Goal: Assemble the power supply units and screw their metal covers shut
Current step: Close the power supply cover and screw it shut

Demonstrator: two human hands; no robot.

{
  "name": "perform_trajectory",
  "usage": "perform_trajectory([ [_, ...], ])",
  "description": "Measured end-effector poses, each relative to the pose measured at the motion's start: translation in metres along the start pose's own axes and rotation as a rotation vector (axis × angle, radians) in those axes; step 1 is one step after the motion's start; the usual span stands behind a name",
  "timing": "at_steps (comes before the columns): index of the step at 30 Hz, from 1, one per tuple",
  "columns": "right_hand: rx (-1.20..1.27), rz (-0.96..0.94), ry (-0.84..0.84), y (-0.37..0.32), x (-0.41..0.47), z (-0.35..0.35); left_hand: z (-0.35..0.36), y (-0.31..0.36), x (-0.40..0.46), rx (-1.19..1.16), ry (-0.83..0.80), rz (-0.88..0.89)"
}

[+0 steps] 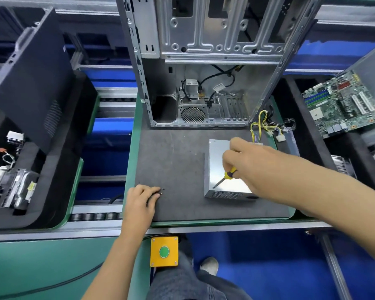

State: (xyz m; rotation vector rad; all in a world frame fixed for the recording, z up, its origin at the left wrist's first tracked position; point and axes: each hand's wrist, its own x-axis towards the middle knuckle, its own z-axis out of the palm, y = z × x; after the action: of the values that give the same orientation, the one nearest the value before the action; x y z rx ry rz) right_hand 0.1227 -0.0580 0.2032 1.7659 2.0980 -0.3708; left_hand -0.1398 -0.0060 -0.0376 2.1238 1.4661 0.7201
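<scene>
text: none legible | cable tags [191,82] in case: print too small

screwdriver [226,177] handle hidden in right hand [249,161], screws [162,191] tiny

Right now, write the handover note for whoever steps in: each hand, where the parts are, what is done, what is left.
Right hand: grips the yellow-handled screwdriver, tip down on the top cover of the power supply unit near its front left corner.
Left hand: rests on the grey mat, fingertips at the loose screws.
The unit sits on the mat's right side, its wire bundle trailing behind it, in front of the open computer case.
Done: cover is on.
Left: drive in the loose screws; how many are already seated cannot be told.
</scene>
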Motion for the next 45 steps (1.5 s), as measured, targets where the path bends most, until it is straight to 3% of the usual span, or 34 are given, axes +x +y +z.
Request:
perform_trajectory([
  [6,-0.247,0.037,0.057,-0.012,0.009,0.001,0.002,0.002,0.0,-0.006,0.012,-0.026],
  [10,-0.035,0.197,-0.017,-0.01,0.01,-0.005,0.005,0.001,-0.001,-0.008,0.025,-0.024],
  [12,-0.005,0.137,-0.085,-0.01,0.007,-0.011,0.007,0.003,-0.001,-0.008,0.038,-0.052],
  [14,-0.156,-0.009,-0.063,-0.012,0.007,-0.011,0.009,0.009,0.0,-0.029,0.075,-0.066],
  [17,-0.292,-0.125,-0.015,-0.017,0.009,-0.011,0.016,0.033,-0.002,-0.153,0.107,0.06],
  [20,-0.107,0.052,-0.07,-0.013,0.014,-0.013,0.033,0.072,-0.001,-0.316,-0.044,0.161],
  [22,0.141,0.247,-0.156,-0.002,0.017,-0.014,0.044,0.1,-0.002,-0.446,-0.153,0.121],
  [24,0.253,0.31,-0.182,0.005,0.014,-0.012,0.056,0.115,-0.003,-0.532,-0.092,0.076],
  [26,0.152,0.212,-0.164,0.005,0.008,-0.003,0.064,0.117,-0.006,-0.562,0.002,0.022],
  [30,-0.457,-0.212,-0.058,0.005,0.0,0.004,0.072,0.116,-0.006,-0.578,0.002,-0.114],
  [33,-0.541,-0.267,-0.003,0.001,0.002,0.0,0.074,0.117,-0.005,-0.553,0.003,-0.105],
  [35,-0.284,-0.023,-0.055,-0.002,0.011,-0.006,0.077,0.118,-0.005,-0.557,0.019,-0.101],
  [37,0.177,0.296,-0.256,0.005,0.023,-0.013,0.076,0.118,-0.007,-0.574,0.035,-0.116],
  [39,0.279,0.348,-0.312,0.009,0.026,-0.016,0.076,0.118,-0.007,-0.581,0.013,-0.115],
  [40,0.171,0.265,-0.258,0.008,0.025,-0.013,0.075,0.118,-0.007,-0.569,-0.004,-0.109],
  [43,-0.471,-0.115,-0.002,0.003,0.022,-0.005,0.073,0.118,-0.006,-0.534,-0.014,-0.097],
  [45,-0.652,-0.274,0.009,0.004,0.021,-0.006,0.075,0.117,-0.006,-0.55,0.012,-0.085],
])
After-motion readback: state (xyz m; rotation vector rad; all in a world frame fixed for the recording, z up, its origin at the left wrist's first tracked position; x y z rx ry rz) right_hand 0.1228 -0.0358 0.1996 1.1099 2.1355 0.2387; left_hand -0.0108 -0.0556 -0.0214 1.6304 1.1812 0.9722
